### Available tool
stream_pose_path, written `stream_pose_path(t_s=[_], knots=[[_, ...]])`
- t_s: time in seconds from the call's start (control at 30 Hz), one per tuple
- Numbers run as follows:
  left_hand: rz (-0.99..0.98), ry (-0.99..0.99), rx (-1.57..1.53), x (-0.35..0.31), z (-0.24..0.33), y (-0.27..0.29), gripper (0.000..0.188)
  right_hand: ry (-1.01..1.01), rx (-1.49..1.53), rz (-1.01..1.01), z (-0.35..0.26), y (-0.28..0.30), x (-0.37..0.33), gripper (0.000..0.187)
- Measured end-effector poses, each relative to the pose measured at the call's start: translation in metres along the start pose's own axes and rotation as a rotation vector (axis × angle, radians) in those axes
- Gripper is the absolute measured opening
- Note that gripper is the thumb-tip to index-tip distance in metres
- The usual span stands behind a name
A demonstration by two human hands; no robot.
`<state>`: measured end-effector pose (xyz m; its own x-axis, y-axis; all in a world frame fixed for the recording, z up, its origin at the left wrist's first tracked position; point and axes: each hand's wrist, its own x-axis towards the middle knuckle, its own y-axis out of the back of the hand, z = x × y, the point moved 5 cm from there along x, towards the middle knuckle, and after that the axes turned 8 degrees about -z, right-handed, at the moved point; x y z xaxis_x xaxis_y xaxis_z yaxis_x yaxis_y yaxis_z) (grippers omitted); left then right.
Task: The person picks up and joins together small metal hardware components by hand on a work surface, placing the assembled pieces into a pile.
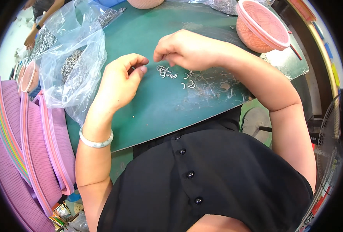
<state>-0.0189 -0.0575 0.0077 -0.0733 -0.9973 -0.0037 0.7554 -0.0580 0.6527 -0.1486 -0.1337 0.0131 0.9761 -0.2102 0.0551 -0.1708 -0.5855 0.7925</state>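
Observation:
Over the green tabletop point(148, 112) my two hands face each other, a small gap apart. My left hand point(122, 79) is curled, thumb and forefinger tips close together; whatever they pinch is too small to make out. Bent downward, the fingers of my right hand point(179, 49) are drawn together, and their tips hide anything between them. Just below the right hand lies a small pile of curved silvery metal pieces point(164, 72), like little rings or hooks. Several more loose metal pieces point(190, 84) are scattered to its right.
Left of my left hand, a clear plastic bag point(98, 48) holds metal pieces point(71, 66). A pink basket point(256, 33) stands at the far right. Purple mesh baskets point(40, 150) are stacked at the left. Another person's hand point(30, 40) is at the far left. A fan point(330, 145) stands at right.

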Motion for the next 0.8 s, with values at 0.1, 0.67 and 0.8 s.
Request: stream_pose_path(t_s=[0.1,0.67,0.8], knots=[[-0.039,-0.054,0.088,0.002,0.001,-0.008,0.022,0.074,-0.083,0.015,0.004,0.004,-0.007,0.012],[-0.069,-0.039,0.119,0.002,-0.007,-0.012,0.005,0.002,-0.108,-0.003,0.008,-0.003,-0.01,0.009],[-0.083,0.075,-0.149,0.003,-0.016,-0.007,0.002,0.011,-0.189,0.144,0.016,-0.003,-0.006,0.011]])
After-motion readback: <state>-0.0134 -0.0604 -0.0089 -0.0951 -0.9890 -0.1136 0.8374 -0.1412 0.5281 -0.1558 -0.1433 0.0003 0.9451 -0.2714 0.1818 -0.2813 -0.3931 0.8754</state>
